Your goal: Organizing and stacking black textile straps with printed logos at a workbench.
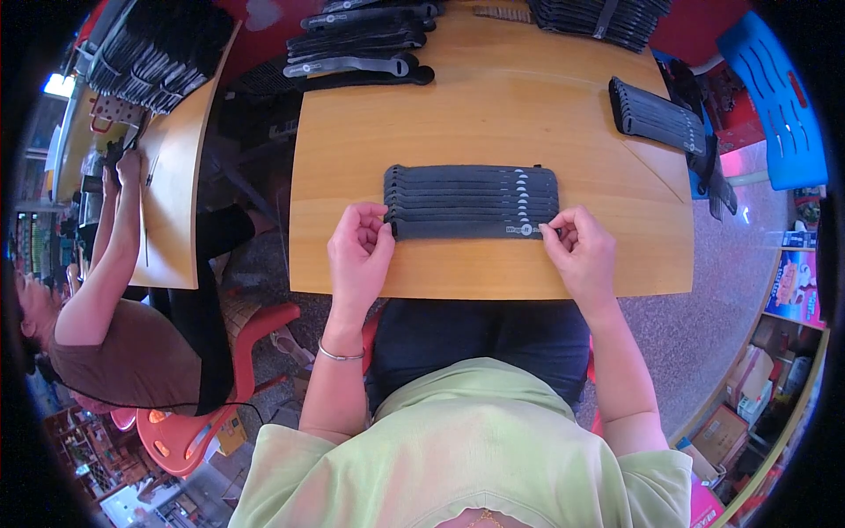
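On the wooden table (475, 273) in front of me lies a fanned row of dark grey hook-and-loop straps (466, 195), overlapping one another with their printed white marks lined up near the right end. My left hand (363, 242) pinches the left end of the nearest strap between thumb and fingers. At its other end, my right hand (576, 246) pinches the corner in the same way. The nearest strap lies level across the front of the row, its middle in plain view between both hands.
Loose stacks of similar straps (361, 44) lie at the far left, a banded bundle (603, 19) at the far right. Another fanned set (656, 116) rests by the right edge, near a blue plastic chair (779, 106). A co-worker (132, 352) sits left at another table (176, 194).
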The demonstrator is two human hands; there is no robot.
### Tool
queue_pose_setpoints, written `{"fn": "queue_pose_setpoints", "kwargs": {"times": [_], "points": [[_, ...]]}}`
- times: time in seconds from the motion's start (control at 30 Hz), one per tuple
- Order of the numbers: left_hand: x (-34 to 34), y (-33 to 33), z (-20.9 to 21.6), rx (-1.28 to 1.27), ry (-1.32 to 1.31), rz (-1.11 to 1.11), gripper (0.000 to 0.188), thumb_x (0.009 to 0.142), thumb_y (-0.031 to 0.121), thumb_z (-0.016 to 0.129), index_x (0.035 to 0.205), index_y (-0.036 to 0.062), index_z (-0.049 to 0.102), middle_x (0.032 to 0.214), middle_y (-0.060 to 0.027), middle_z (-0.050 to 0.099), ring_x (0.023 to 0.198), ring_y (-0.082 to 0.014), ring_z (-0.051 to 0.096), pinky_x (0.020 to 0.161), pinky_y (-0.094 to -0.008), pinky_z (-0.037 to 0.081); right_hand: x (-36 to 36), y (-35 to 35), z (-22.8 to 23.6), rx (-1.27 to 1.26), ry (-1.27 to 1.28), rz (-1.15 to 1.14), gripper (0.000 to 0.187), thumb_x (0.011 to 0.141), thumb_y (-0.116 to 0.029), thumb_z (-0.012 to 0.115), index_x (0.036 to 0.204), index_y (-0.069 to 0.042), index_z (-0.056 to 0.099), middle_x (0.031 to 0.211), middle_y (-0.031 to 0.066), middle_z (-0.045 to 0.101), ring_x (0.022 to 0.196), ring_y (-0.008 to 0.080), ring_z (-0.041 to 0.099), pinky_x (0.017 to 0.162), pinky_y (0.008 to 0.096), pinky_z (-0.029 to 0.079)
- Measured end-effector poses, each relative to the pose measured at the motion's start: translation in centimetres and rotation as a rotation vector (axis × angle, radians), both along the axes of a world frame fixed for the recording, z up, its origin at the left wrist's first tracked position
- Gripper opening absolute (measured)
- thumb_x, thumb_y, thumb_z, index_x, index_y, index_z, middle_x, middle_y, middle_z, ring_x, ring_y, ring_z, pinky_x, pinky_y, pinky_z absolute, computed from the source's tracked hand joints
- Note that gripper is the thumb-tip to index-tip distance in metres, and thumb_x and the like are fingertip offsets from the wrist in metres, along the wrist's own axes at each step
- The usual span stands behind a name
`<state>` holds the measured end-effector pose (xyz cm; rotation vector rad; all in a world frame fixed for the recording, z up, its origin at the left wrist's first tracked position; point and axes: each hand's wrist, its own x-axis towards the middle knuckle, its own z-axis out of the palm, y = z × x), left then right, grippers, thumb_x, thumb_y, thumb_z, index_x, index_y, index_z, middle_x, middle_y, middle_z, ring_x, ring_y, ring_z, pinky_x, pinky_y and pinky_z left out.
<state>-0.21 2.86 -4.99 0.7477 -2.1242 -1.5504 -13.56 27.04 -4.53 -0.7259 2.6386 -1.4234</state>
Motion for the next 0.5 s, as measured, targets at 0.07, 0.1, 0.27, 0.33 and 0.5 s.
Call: {"fn": "queue_pose_setpoints", "kwargs": {"times": [0.07,0.1,0.27,0.33,0.5], "points": [[0.01,0.04,0.01,-0.008,0.013,0.006,0.016,0.083,-0.007,0.056,0.099,-0.0009,0.056,0.074,0.0014,0.052,0.06,-0.0019,0.047,0.052,-0.0159,0.039,0.0,-0.01,0.03,-0.004,0.0,0.001,0.015,0.078,-0.006,0.071,0.079,-0.004,0.056,0.067,0.0034,0.057,0.053,0.0097,0.053,0.049,0.0239,0.044],[0.05,0.06,0.06,-0.009,0.013,0.008,0.016,0.083,-0.007,0.056,0.099,-0.0009,0.056,0.074,0.0014,0.052,0.06,-0.0019,0.047,0.052,-0.0159,0.039,-0.01,-0.02,0.03,-0.004,0.006,0.007,0.016,0.078,-0.006,0.071,0.079,-0.004,0.056,0.067,0.0033,0.057,0.053,0.0097,0.053,0.049,0.0239,0.044],[-0.1,0.19,0.31,-0.012,0.002,0.005,0.017,0.084,-0.007,0.055,0.099,-0.0008,0.056,0.074,0.0008,0.052,0.06,-0.0023,0.047,0.052,-0.0164,0.039,-0.05,0.04,0.32,0.004,0.004,0.007,0.016,0.078,-0.007,0.071,0.08,-0.004,0.056,0.067,0.0033,0.057,0.053,0.0096,0.053,0.049,0.0239,0.043],[-0.09,0.26,0.43,-0.019,-0.006,0.006,0.017,0.084,-0.007,0.055,0.099,-0.0008,0.056,0.074,0.0007,0.051,0.06,-0.0026,0.047,0.052,-0.0168,0.039,-0.06,0.03,0.19,-0.004,-0.002,0.009,0.015,0.078,-0.007,0.071,0.081,-0.004,0.056,0.067,0.0032,0.056,0.052,0.0095,0.053,0.049,0.0238,0.043],[-0.01,0.27,0.42,-0.058,-0.016,-0.002,0.017,0.084,-0.007,0.055,0.1,-0.0008,0.056,0.073,0.0001,0.051,0.06,-0.004,0.047,0.052,-0.0182,0.039,-0.07,0.02,-0.04,-0.003,0.001,0.003,0.015,0.078,-0.006,0.071,0.083,-0.004,0.057,0.067,0.003,0.056,0.052,0.0092,0.052,0.048,0.0236,0.043]]}}
